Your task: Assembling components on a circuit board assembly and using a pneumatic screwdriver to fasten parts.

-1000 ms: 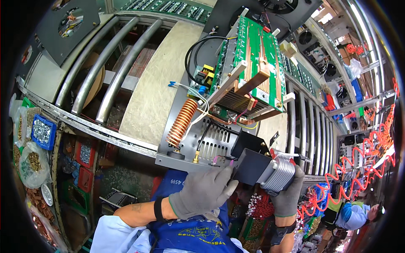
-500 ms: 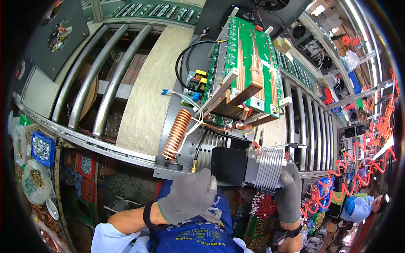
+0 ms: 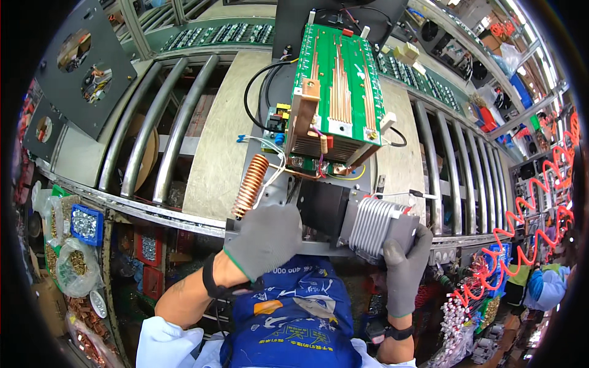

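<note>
My right hand [image 3: 405, 264], in a grey glove, holds a silver finned motor [image 3: 375, 227] by its right end, thumb on the near side and fingers round the far side. A black box-shaped housing [image 3: 323, 207] adjoins the motor's left side. My left hand [image 3: 267, 238], also gloved, is curled at the near edge of the metal chassis, just right of the copper coil [image 3: 250, 187]. Its fingertips are hidden, and so is whatever they grip. Behind stands a green circuit board assembly [image 3: 340, 86] with copper bars. White wires [image 3: 274, 178] run beside the coil.
Steel rollers [image 3: 181, 132] lie left of the pale board [image 3: 215, 135], with more rollers [image 3: 451, 172] to the right. Below the bench edge are a blue bin [image 3: 86, 224] and bags of small parts [image 3: 77, 264]. Red coiled hoses [image 3: 531, 230] hang at right, near another person [image 3: 546, 287].
The view has shifted and the board assembly appears more upright. The motor has turned, its right end now nearer me. My left hand has moved forward over the brass fitting, which is now hidden.
</note>
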### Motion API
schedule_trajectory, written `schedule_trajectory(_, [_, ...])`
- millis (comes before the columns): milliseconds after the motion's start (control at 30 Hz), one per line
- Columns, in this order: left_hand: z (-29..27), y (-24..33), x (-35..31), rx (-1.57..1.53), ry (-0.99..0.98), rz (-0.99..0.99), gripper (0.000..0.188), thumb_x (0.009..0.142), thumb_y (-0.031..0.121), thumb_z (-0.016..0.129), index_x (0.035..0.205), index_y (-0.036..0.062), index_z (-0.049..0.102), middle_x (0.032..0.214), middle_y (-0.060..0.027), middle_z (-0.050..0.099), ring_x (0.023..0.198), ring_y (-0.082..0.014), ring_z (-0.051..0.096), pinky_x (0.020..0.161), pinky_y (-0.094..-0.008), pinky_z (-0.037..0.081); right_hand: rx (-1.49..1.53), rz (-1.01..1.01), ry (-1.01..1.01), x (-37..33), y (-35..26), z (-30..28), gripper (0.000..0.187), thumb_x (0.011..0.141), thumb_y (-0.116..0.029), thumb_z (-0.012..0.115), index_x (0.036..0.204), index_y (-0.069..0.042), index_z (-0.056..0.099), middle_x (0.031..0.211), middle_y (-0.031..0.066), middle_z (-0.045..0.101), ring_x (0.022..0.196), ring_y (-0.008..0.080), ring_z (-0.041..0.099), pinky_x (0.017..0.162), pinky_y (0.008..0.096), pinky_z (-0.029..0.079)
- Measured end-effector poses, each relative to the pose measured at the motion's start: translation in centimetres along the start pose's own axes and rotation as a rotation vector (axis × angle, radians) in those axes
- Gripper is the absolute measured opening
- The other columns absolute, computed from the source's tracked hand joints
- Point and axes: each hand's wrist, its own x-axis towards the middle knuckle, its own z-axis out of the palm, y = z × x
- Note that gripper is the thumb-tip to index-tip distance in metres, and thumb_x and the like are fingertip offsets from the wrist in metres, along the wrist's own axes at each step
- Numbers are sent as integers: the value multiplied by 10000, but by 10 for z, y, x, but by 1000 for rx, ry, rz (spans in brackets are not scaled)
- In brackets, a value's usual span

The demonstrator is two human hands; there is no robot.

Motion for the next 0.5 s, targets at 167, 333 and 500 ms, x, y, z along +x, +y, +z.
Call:
schedule_trajectory(167, [2, -7, 8, -27, -135, -51, 241, 931, 192, 539, 846, 1, 657, 790, -237, 664, 790, -433, 664, 738, -529, 521, 116, -190, 63, 0, 6, 11, 724, 689, -177, 742, 1320, 35, 456, 1214, 134, 526, 1139, 238, 511, 1051, 375, 404])
schedule_trajectory(333, [-5, -11, 18, -60, -197, 55, 301, 965, 226, 527, 861, -26, 654, 812, -264, 667, 799, -450, 655, 747, -521, 518, -17, -310, 37, 11, -3, 2, 703, 701, -130, 746, 1351, 26, 527, 1245, 143, 599, 1151, 235, 578, 1028, 371, 450])
schedule_trajectory(500, [-3, -2, 22, -10, -336, 91, 336, 973, 247, 512, 902, -48, 659, 896, -278, 675, 868, -445, 665, 820, -518, 507, -39, -338, 16, 10, -16, -4, 657, 699, -130, 779, 1299, 22, 561, 1156, 131, 621, 1032, 225, 622, 938, 361, 503])
